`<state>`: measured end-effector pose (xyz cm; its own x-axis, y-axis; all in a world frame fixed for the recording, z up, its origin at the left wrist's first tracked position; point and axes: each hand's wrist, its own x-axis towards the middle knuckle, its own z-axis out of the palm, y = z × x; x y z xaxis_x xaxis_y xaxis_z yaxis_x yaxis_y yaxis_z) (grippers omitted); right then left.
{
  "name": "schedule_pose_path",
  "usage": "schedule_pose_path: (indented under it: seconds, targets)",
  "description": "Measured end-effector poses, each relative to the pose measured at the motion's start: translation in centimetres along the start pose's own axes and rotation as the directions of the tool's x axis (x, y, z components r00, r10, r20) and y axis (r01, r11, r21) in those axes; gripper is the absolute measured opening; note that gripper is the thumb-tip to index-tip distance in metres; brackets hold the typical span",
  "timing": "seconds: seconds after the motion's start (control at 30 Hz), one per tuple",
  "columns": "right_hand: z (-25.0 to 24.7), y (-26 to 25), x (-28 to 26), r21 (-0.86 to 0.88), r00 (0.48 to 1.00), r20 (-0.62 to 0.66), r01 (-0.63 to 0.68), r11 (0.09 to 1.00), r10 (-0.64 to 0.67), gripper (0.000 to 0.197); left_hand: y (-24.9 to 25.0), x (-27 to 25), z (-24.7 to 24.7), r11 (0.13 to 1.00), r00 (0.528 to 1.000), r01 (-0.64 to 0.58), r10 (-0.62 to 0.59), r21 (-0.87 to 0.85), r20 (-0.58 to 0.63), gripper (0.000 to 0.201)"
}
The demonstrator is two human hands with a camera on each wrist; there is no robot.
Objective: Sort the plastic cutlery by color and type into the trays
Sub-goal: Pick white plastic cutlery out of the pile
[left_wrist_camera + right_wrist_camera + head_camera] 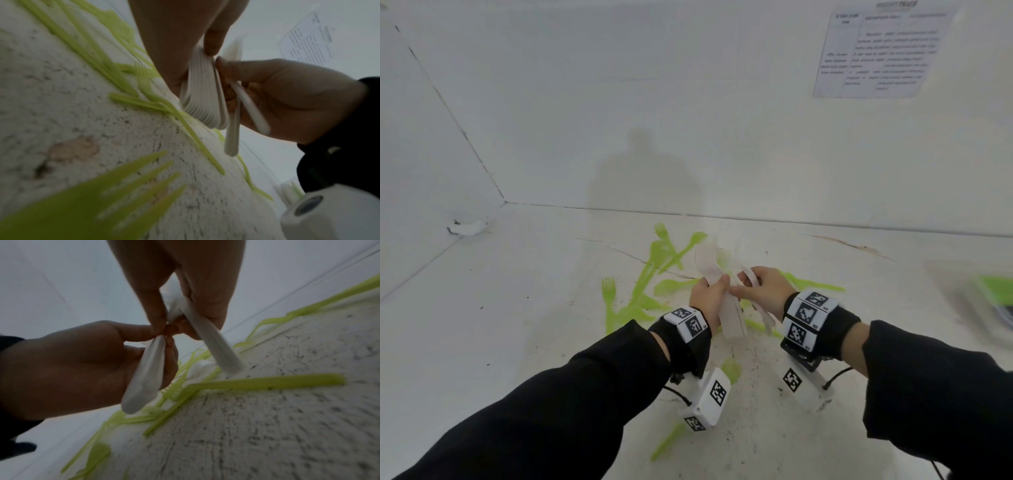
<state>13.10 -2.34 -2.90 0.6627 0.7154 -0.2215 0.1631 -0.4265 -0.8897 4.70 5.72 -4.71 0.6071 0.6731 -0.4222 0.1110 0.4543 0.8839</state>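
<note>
My left hand (714,291) grips a thick stack of white plastic cutlery (731,320) by its middle, held above the table; the stacked handles (202,100) show clearly in the left wrist view. My right hand (751,282) is right beside it and pinches a couple of white pieces (216,340), its fingertips touching the left hand's. Green forks and spoons (654,267) lie scattered on the white table (534,325) beneath and behind both hands. A green fork (102,203) lies close below my left wrist.
A clear tray (996,301) holding green cutlery stands at the table's right edge, blurred. White walls close the table at the back and left. A printed sheet (883,51) hangs on the back wall. A small white scrap (467,228) lies in the far left corner.
</note>
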Motion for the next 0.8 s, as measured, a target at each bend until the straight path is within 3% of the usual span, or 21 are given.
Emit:
schedule_pose_path:
  seconds: [0.1, 0.2, 0.37, 0.5, 0.7, 0.8]
  targets:
    - [0.0, 0.1, 0.0, 0.135, 0.993, -0.097, -0.057, 0.989, 0.070, 0.010, 0.1, -0.4, 0.3, 0.999, 1.000, -0.018, 0.019, 0.028, -0.011, 0.009]
    - [0.5, 0.2, -0.2, 0.204, 0.982, -0.153, -0.074, 0.976, 0.106, 0.024, -0.2, -0.3, 0.4, 0.999, 0.998, -0.030, 0.032, 0.027, -0.051, 0.012]
    - [1.4, 0.6, -1.8, 0.042, 0.994, -0.111, 0.006, 0.999, -0.001, 0.011, -0.1, -1.6, 0.9, 0.998, 0.999, -0.005, 0.002, -0.063, -0.046, 0.027]
    - [1.0, 0.5, -2.7, 0.038, 0.993, -0.107, -0.046, 0.998, 0.050, 0.023, -0.5, -2.7, 1.4, 0.992, 1.000, 0.014, -0.010, -0.123, 0.027, 0.022]
    - [-0.3, 0.4, -4.1, -0.053, 1.000, 0.020, 0.001, 0.999, 0.001, 0.021, -2.3, -3.2, 2.3, 0.996, 0.994, -0.073, 0.069, -0.042, -0.079, 0.012]
    - [-0.7, 1.1, -4.5, -0.056, 0.999, 0.001, 0.035, 0.998, -0.035, 0.023, -3.2, -3.3, 2.7, 0.994, 0.992, -0.098, 0.094, -0.041, -0.090, 0.008]
